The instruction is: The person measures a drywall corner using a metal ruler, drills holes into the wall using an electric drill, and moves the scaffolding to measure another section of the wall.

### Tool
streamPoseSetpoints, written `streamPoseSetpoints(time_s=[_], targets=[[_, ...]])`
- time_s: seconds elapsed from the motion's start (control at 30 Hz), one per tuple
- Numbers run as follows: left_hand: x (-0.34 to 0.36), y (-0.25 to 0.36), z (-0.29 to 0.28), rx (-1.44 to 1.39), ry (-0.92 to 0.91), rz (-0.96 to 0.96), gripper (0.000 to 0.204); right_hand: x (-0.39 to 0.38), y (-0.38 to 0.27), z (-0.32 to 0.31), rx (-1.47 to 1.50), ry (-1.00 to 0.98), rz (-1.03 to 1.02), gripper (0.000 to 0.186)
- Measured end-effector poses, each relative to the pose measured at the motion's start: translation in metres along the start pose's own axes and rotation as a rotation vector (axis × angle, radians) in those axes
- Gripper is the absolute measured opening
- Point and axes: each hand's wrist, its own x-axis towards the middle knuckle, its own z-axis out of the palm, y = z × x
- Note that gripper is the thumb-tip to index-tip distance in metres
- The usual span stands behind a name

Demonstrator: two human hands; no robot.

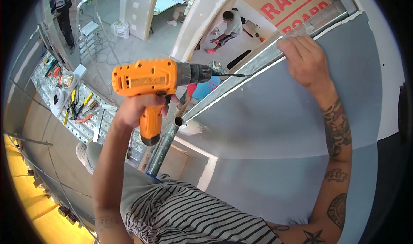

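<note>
My left hand (138, 108) is closed around the handle of an orange cordless drill (146, 77), with a finger by the trigger. The drill points right, and its long dark bit (230, 75) reaches across to a galvanised metal track (258, 63). Whether the tip touches the track, I cannot tell. The track runs along the top edge of a grey wall board (301, 110) with a rough white rim. Farther up that edge, my right hand (304, 61) hooks its fingers over the track, with no tool visible in it.
A metal scaffold pipe (163, 147) rises beside my legs. To the left, a perforated metal platform (101, 100) carries pliers, cutters and a white tape roll (57, 97). A stepladder (88, 33) stands beyond. Several people are below, one seated person (230, 29) among them.
</note>
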Motion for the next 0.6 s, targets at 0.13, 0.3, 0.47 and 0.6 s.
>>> streamPoseSetpoints(time_s=[0.13,0.3,0.47,0.6], targets=[[0.008,0.017,-0.002,0.044,-0.055,-0.003,0.04,0.002,-0.001,-0.002,-0.009,0.005,-0.003,0.019],[-0.018,-0.003,0.011,0.256,-0.034,0.18,0.036,-0.002,0.001,-0.002,-0.02,0.032,-0.006,0.019],[-0.054,-0.038,0.065,0.567,0.154,0.346,0.05,-0.003,-0.002,-0.002,0.034,0.049,0.0,0.028],[-0.068,-0.072,0.079,0.538,0.158,0.588,0.055,-0.004,0.003,0.0,-0.026,0.079,-0.029,0.025]])
